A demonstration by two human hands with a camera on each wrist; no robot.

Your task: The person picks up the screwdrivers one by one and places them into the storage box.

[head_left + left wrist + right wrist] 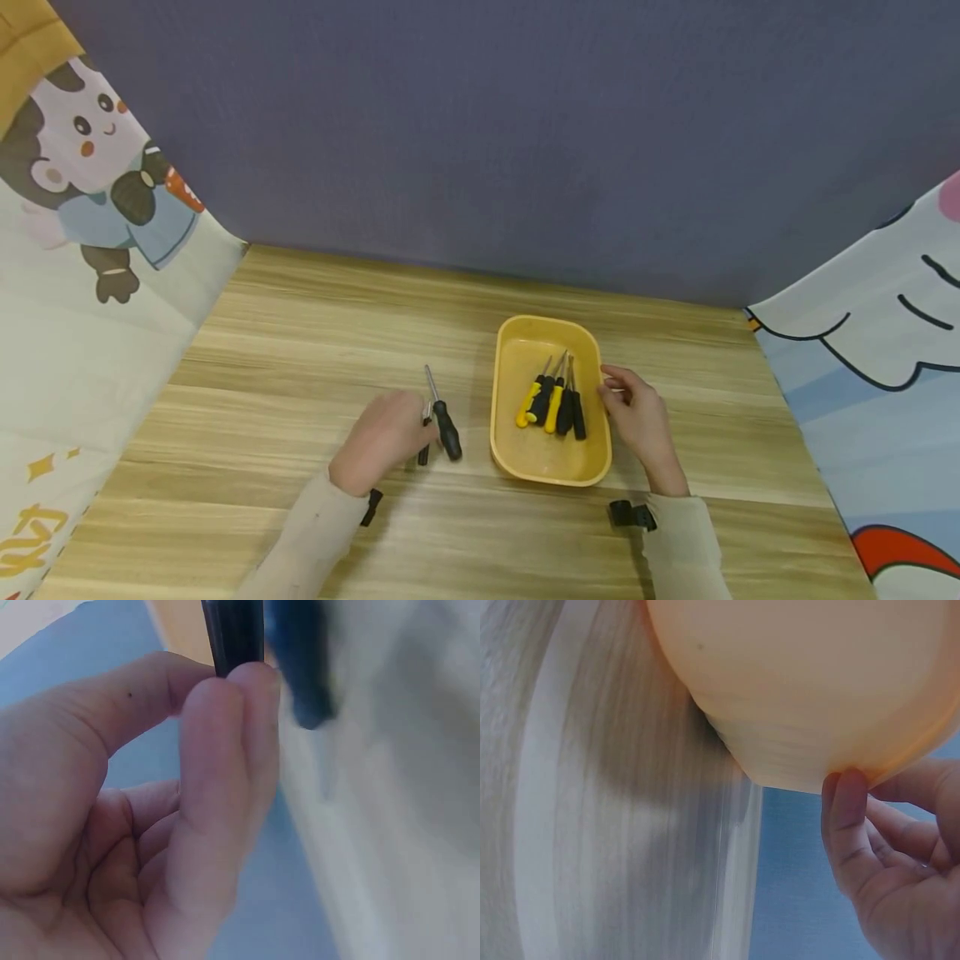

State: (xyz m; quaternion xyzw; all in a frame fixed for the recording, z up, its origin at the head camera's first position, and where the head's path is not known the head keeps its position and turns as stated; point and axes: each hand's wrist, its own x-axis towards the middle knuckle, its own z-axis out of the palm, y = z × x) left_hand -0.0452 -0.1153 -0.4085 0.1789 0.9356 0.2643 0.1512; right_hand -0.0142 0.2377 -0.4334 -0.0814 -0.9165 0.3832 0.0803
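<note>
My left hand (384, 437) is left of the tray and slightly blurred. It pinches the black handle of a small screwdriver (235, 634) between thumb and fingertips; part of that screwdriver is hidden behind the hand in the head view. Just right of it, a larger black-handled screwdriver (447, 429) lies with its shaft pointing away from me. A yellow plastic tray (551, 472) holds several screwdrivers (555, 404) with black or yellow-and-black handles, side by side, tips toward the far end. My right hand (639, 419) grips the tray's right rim, thumb and fingertips at its edge.
The wood-grain tabletop (285, 375) meets a dark blue-grey back panel (480, 150). Cartoon-printed sheets stand along the left side (97, 292) and the right side (862, 400). Small black wrist-camera mounts (632, 515) sit at both sleeves.
</note>
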